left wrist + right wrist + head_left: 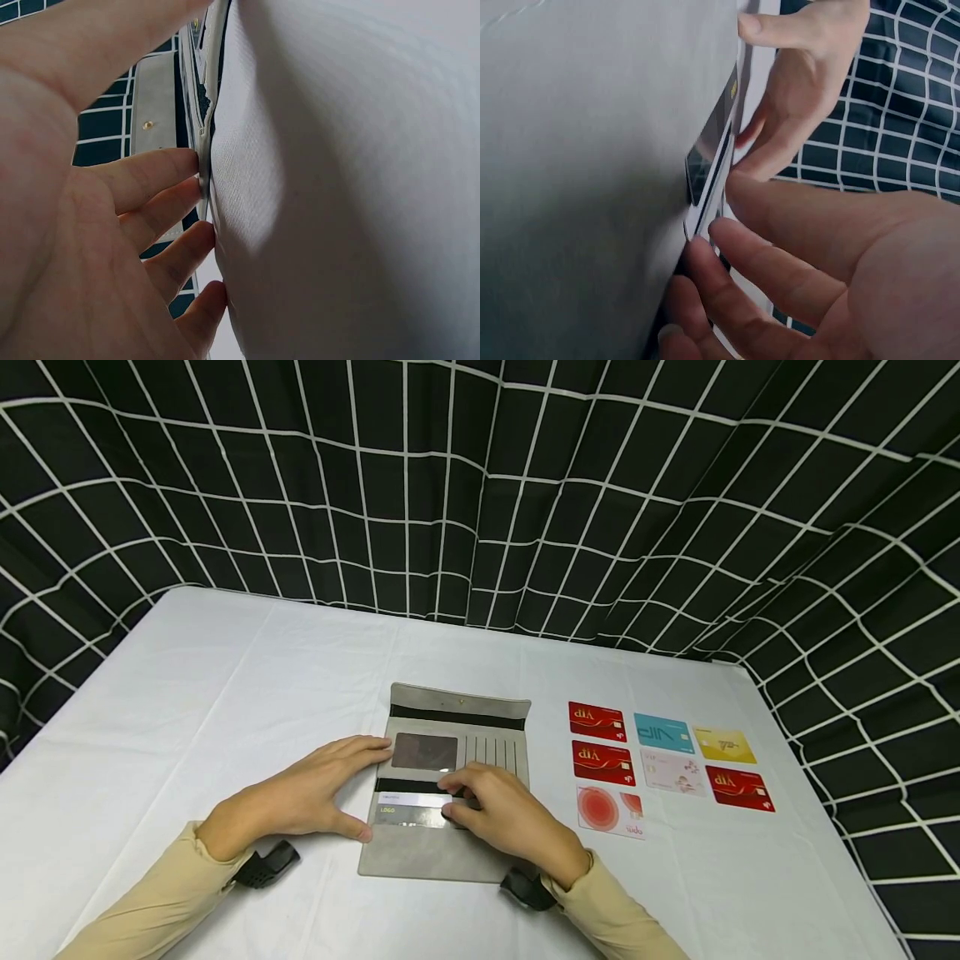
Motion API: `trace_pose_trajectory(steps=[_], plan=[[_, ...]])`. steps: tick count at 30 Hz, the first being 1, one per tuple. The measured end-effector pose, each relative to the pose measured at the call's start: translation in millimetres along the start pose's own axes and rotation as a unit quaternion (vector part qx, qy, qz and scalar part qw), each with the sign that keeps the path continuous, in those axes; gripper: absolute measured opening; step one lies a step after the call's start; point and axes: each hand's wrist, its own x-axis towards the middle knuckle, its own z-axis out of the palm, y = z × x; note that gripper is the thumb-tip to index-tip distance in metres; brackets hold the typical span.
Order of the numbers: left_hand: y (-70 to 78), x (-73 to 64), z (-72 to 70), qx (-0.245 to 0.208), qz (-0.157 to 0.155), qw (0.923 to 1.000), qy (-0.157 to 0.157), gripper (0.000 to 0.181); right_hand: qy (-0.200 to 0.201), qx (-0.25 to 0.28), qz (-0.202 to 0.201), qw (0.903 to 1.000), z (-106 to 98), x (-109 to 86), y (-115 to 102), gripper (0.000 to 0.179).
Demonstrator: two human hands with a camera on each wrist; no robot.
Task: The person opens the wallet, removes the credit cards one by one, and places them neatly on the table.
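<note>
A grey wallet (442, 853) lies unfolded on the table, with a clear window (424, 752) and slanted card slots in its upper part. In its lower part, a pale card (408, 799) sits partly in a pocket, above a dark strip lettered LOGO (387, 811). My right hand (498, 806) pinches at the card's right end with thumb and fingers. The right wrist view shows those fingertips (721, 229) right at the card's edge. My left hand (315, 789) rests along the wallet's left edge, fingers extended and thumb near the lower corner.
Right of the wallet, several cards lie in rows on the white cloth: red VIP cards (597, 721), a blue card (664, 733), a yellow card (724, 745), a pale pink card (672, 773) and one with red circles (600, 808). A black checked curtain (420, 485) hangs behind.
</note>
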Motion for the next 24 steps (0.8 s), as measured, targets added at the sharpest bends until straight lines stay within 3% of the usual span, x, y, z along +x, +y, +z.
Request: trace_pose_trajectory(steps=[9, 24], plan=[[-0.7, -0.3, 0.2, 0.004, 0.001, 1.0, 0.003, 0.098, 0.014, -0.027, -0.011, 0.9995, 7.3, 6.4, -0.8, 0.015], [-0.6, 0.0, 0.4, 0.001, 0.001, 1.0, 0.0, 0.098, 0.039, 0.016, 0.01, 0.9991, 13.8, 7.2, 2.1, 0.015]])
